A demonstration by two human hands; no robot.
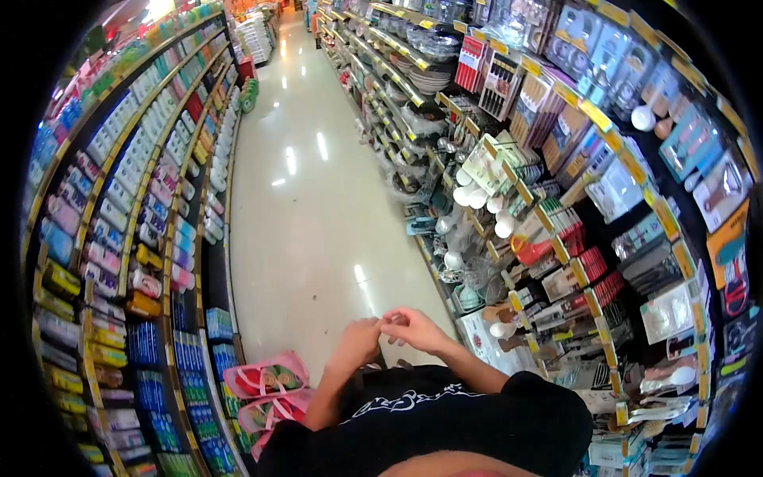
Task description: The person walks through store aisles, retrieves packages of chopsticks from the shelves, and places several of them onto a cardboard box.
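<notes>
My left hand (362, 339) and my right hand (412, 327) meet in front of my chest, over the black shirt (493, 421) I wear. The fingers of my left hand are closed and partly hidden from above. My right hand is curled, thumb and fingers pinched together beside the left fingertips. Whatever may be between the fingers is too small or hidden to make out. Below my left forearm are pink bags (269, 375) with red and green contents, near the left shelf.
A shelf (171, 159) of bottles and blue packs runs along the left. On the right, a rack (592, 290) holds kitchen utensils, including white ladles (470, 195), knives (502, 83) and stacked bowls (429, 79). The shiny floor (318, 222) of the aisle stretches ahead between them.
</notes>
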